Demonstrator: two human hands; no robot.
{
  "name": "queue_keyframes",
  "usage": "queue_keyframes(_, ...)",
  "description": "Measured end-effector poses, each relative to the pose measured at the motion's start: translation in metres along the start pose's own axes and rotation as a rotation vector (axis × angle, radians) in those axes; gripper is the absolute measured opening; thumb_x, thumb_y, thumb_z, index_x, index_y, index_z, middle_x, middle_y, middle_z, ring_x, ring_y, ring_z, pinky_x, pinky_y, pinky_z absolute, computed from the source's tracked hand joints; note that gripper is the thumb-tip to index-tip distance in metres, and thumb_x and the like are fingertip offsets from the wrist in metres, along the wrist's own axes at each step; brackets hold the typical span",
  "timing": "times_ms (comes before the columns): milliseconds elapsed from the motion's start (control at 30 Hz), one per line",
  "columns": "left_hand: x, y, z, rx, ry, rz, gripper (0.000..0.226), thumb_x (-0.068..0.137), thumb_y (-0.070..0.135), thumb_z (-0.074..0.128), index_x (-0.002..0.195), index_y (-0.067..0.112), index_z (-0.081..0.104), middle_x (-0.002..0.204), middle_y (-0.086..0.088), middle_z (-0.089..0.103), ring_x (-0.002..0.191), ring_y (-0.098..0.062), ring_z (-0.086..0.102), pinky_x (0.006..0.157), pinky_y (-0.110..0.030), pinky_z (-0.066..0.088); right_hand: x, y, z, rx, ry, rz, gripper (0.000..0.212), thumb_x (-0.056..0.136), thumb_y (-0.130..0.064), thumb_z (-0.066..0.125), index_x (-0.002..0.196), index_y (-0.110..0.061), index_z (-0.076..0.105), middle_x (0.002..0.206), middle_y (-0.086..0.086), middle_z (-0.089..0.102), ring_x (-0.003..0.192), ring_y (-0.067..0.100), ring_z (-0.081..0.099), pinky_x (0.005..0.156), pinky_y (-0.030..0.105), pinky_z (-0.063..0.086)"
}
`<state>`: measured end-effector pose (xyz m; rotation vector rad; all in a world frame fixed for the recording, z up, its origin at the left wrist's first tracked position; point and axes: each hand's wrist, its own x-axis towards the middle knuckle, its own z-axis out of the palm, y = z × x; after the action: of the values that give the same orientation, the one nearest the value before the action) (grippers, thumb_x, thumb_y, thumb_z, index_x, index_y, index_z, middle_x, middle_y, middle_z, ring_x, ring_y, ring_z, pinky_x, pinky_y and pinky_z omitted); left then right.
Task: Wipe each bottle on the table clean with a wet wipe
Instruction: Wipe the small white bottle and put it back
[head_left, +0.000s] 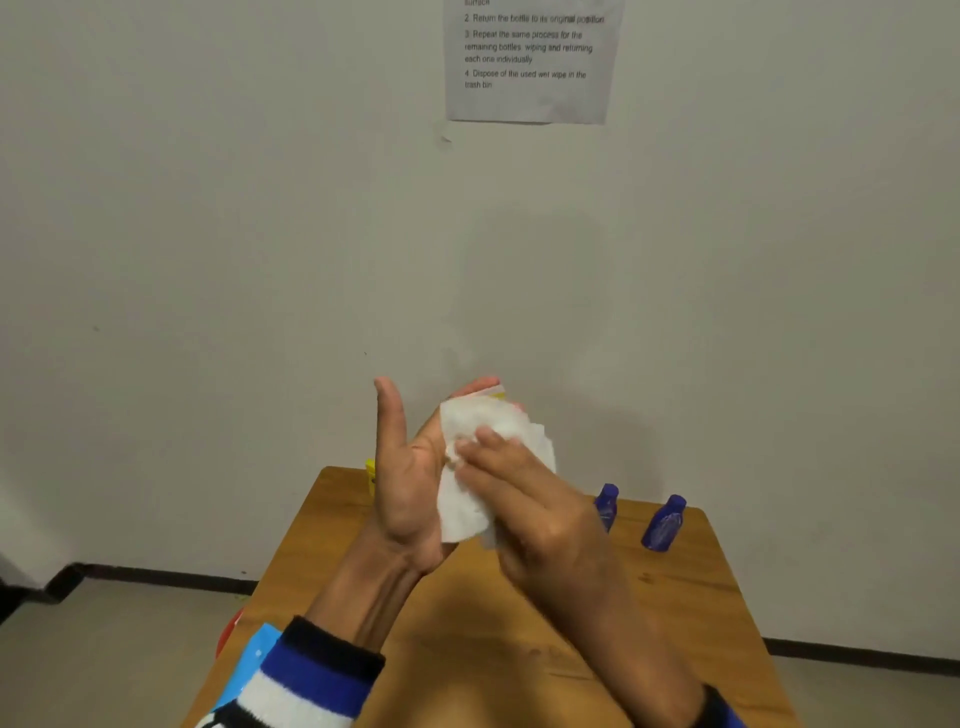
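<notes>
My left hand (402, 483) is raised above the table, thumb up, and cradles a small bottle (496, 393). Only a pale, yellow-edged sliver of that bottle shows at my fingertips. A white wet wipe (462, 512) covers the rest of it. My right hand (524, 499) presses the wipe against the bottle from the right, fingers on top of the cloth. Two blue bottles stand on the wooden table (675, 597) at the far right, one (607, 505) partly behind my right hand, the other (665, 524) further right.
A yellow object (370, 477) stands at the table's far left corner. A light blue packet (249, 662) lies at the near left edge, with something red (231, 629) below it on the floor. A printed instruction sheet (530, 57) hangs on the wall.
</notes>
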<state>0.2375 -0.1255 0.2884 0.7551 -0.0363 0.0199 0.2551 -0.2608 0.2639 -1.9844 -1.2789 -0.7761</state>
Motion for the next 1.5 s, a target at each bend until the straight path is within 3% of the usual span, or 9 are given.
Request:
queue_keyframes(167,-0.003,-0.007,0.013,-0.033,-0.014,0.03,0.096,0.082,0.082,0.034,0.136,0.006,0.058,0.132,-0.017,0.061,0.128,-0.032,0.056,0.113,-0.049,0.039,0.027,0.003,-0.014,-0.015,0.073,0.13,0.035,0.091,-0.005,0.057,0.125,-0.001,0.066,0.135,0.012,0.061,0.131,0.022,0.053,0.103,0.037,0.05)
queue_keyframes(433,0.008,0.012,0.004,-0.023,0.264,-0.054,0.061,0.092,0.065,0.044,0.091,0.014,0.078,0.084,-0.008,0.07,0.079,-0.021,0.063,0.08,-0.037,0.05,-0.003,-0.01,-0.008,0.007,-0.045,0.116,0.043,0.073,0.008,0.073,0.113,-0.006,0.072,0.125,0.006,0.069,0.121,0.017,0.062,0.097,0.033,0.054)
queue_keyframes(600,0.011,-0.012,0.007,-0.108,0.255,-0.116,0.056,0.096,0.056,0.047,0.117,0.007,0.066,0.101,-0.01,0.071,0.099,-0.024,0.07,0.09,-0.035,0.058,0.029,0.01,0.002,0.053,0.074,0.226,0.034,0.08,0.004,0.059,0.11,-0.004,0.074,0.123,0.009,0.07,0.121,0.02,0.062,0.099,0.034,0.052)
queue_keyframes(767,0.019,0.005,-0.009,-0.011,0.377,0.014,0.05,0.098,0.056,0.044,0.12,0.015,0.062,0.096,-0.01,0.072,0.083,-0.024,0.068,0.075,-0.039,0.057,-0.015,-0.005,0.001,0.061,-0.07,0.189,0.034,0.079,0.002,0.06,0.109,-0.007,0.074,0.127,0.002,0.068,0.125,0.012,0.058,0.104,0.026,0.048)
queue_keyframes(900,0.013,0.006,-0.02,0.122,0.475,-0.004,0.059,0.095,0.056,0.049,0.12,0.005,0.065,0.103,-0.015,0.072,0.087,-0.025,0.068,0.08,-0.04,0.052,-0.032,0.008,-0.012,0.341,-0.164,0.541,0.042,0.072,0.014,0.061,0.092,-0.019,0.079,0.115,-0.02,0.069,0.115,-0.001,0.062,0.095,0.019,0.052)
queue_keyframes(1067,0.016,-0.011,-0.015,0.194,0.488,-0.119,0.07,0.091,0.062,0.052,0.11,-0.003,0.071,0.094,-0.02,0.072,0.075,-0.028,0.066,0.072,-0.038,0.053,0.01,0.028,-0.031,0.553,0.115,0.886,0.035,0.084,0.006,0.064,0.092,-0.025,0.078,0.1,-0.011,0.074,0.092,0.006,0.067,0.066,0.018,0.058)
queue_keyframes(1233,0.018,-0.011,-0.009,0.171,0.393,-0.179,0.07,0.09,0.066,0.052,0.115,0.002,0.069,0.095,-0.017,0.071,0.082,-0.029,0.066,0.081,-0.042,0.054,0.026,0.027,-0.031,0.468,0.147,0.809,0.025,0.084,0.002,0.066,0.096,-0.018,0.075,0.109,-0.006,0.072,0.104,0.006,0.065,0.084,0.017,0.056)
queue_keyframes(1333,0.025,-0.013,-0.006,0.166,0.496,-0.116,0.07,0.086,0.071,0.054,0.102,0.004,0.069,0.086,-0.017,0.069,0.082,-0.033,0.065,0.098,-0.051,0.047,0.013,-0.002,-0.009,0.736,0.078,0.938,0.018,0.088,-0.003,0.065,0.087,-0.02,0.071,0.102,-0.007,0.073,0.098,0.015,0.069,0.073,0.028,0.06)
queue_keyframes(1500,0.023,-0.021,-0.015,0.52,0.746,0.17,0.056,0.096,0.064,0.039,0.098,0.015,0.065,0.088,-0.014,0.068,0.077,-0.024,0.067,0.07,-0.034,0.058,-0.003,-0.025,0.007,0.846,0.084,0.938,0.012,0.084,-0.004,0.073,0.083,-0.016,0.073,0.119,-0.015,0.07,0.113,-0.002,0.063,0.085,0.023,0.058)
